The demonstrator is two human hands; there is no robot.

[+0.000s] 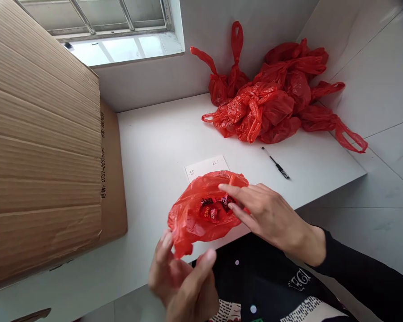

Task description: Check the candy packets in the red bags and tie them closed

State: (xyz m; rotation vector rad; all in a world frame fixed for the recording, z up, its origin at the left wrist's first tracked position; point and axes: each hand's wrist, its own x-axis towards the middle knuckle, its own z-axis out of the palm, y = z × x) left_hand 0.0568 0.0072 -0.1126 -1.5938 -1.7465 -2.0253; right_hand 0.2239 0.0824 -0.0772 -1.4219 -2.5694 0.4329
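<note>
A thin red plastic bag [188,197] is spread open near the front edge of the white table. Inside it lie several small wrapped sweets [212,213] in red and dark wrappers. My left hand [184,277] is at the bag's lower left corner, fingertips touching or close to the plastic, thumb held well apart; it is slightly blurred. From the right, my right hand [265,212] reaches over the bag's rim. Its index finger and thumb are apart above the opening, while the other fingers are mostly hidden.
Several tied red bags [275,98] are heaped in the back right corner. A black pen [276,163] and a white paper card [206,166] with writing lie on the table [151,147]. At left stands a large cardboard box [47,147], below a barred window [104,22].
</note>
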